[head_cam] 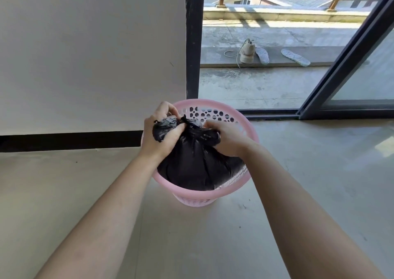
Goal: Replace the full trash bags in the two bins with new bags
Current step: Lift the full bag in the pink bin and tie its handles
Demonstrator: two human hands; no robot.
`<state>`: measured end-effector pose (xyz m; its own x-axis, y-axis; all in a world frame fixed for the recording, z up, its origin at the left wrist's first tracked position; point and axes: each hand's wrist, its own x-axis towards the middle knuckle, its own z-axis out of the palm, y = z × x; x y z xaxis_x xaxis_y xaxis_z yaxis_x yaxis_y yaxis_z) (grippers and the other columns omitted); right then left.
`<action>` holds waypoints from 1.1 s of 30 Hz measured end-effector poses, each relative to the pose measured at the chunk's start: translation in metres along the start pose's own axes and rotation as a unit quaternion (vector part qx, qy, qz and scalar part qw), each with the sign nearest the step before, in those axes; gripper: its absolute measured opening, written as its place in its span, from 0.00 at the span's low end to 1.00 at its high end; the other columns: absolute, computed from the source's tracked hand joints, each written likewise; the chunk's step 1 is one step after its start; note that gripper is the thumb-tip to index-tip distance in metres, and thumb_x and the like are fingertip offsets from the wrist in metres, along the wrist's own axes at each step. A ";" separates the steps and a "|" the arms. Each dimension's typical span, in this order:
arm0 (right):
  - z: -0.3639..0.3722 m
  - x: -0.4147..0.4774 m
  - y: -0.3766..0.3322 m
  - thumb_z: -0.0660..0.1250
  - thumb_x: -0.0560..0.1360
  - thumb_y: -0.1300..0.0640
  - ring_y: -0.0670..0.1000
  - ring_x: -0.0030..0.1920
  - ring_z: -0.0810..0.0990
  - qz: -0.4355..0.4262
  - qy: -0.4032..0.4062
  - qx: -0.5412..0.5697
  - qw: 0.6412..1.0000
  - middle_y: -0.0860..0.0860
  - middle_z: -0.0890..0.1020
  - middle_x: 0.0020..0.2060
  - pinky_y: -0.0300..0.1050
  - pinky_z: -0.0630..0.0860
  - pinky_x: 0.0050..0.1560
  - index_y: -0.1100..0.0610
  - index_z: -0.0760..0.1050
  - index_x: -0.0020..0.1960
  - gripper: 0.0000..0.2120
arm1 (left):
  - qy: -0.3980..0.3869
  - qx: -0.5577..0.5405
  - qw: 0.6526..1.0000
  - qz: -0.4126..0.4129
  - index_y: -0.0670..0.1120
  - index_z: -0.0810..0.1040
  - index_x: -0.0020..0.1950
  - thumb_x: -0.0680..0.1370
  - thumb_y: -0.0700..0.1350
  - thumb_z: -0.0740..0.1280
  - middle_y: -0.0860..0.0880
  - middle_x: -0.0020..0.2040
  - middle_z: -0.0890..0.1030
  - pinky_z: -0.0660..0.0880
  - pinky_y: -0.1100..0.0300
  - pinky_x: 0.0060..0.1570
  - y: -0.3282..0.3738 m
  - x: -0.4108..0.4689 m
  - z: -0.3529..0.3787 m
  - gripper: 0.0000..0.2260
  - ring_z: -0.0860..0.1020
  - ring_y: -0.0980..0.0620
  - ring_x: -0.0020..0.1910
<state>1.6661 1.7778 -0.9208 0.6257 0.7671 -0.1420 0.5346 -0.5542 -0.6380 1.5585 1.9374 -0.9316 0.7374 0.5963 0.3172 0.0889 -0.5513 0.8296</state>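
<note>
A pink perforated plastic bin stands on the floor in front of me, close to the wall. A full black trash bag sits inside it, its top gathered into a twisted neck above the rim. My left hand grips one bunched end of the bag's top. My right hand grips the other end on the opposite side of the neck. The two ends cross between my hands. Only this one bin is in view.
A white wall with a dark skirting strip runs behind the bin on the left. To the right a sliding glass door opens onto a balcony with a beige shoe, two insoles and a railing.
</note>
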 end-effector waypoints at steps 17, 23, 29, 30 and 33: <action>0.021 0.012 0.017 0.66 0.71 0.68 0.41 0.26 0.64 0.016 0.082 0.129 0.988 0.41 0.67 0.22 0.31 0.62 0.29 0.51 0.72 0.31 0.15 | -0.167 -0.384 0.850 -0.320 0.43 0.81 0.54 0.78 0.30 0.59 0.43 0.46 0.84 0.81 0.60 0.41 0.008 0.000 -0.003 0.14 0.83 0.50 0.41; 0.021 0.010 0.014 0.66 0.69 0.71 0.40 0.25 0.66 0.014 0.066 0.169 0.983 0.44 0.70 0.27 0.29 0.64 0.30 0.50 0.75 0.33 0.16 | -0.074 -0.446 0.830 -0.328 0.42 0.82 0.52 0.75 0.38 0.70 0.45 0.45 0.85 0.81 0.58 0.47 0.011 0.001 0.005 0.07 0.83 0.50 0.43; 0.020 0.010 0.014 0.72 0.68 0.66 0.40 0.28 0.70 0.017 0.054 0.146 0.988 0.42 0.74 0.26 0.32 0.68 0.35 0.46 0.80 0.36 0.14 | -0.013 -0.365 0.877 -0.312 0.46 0.82 0.47 0.75 0.31 0.66 0.46 0.48 0.83 0.79 0.55 0.55 0.002 0.004 0.019 0.11 0.81 0.49 0.47; 0.017 0.010 0.014 0.72 0.68 0.64 0.41 0.29 0.70 0.024 0.045 0.139 0.989 0.42 0.73 0.26 0.33 0.68 0.36 0.46 0.81 0.37 0.12 | -0.007 -0.365 0.879 -0.306 0.45 0.82 0.46 0.75 0.30 0.66 0.45 0.47 0.83 0.79 0.54 0.54 0.004 0.003 0.018 0.12 0.81 0.49 0.46; 0.005 0.008 0.012 0.72 0.70 0.56 0.40 0.30 0.72 0.036 0.014 0.161 0.986 0.40 0.74 0.27 0.36 0.68 0.38 0.48 0.83 0.44 0.05 | 0.069 -0.317 0.904 -0.280 0.45 0.82 0.40 0.70 0.29 0.70 0.47 0.40 0.84 0.81 0.57 0.46 0.003 0.001 0.017 0.11 0.83 0.52 0.39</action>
<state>1.6747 1.7790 -0.9327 0.6736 0.7172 -0.1784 0.2825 -0.4729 -0.8346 1.5702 1.9264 -0.9365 0.6021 0.7689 -0.2151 -0.0113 0.2775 0.9607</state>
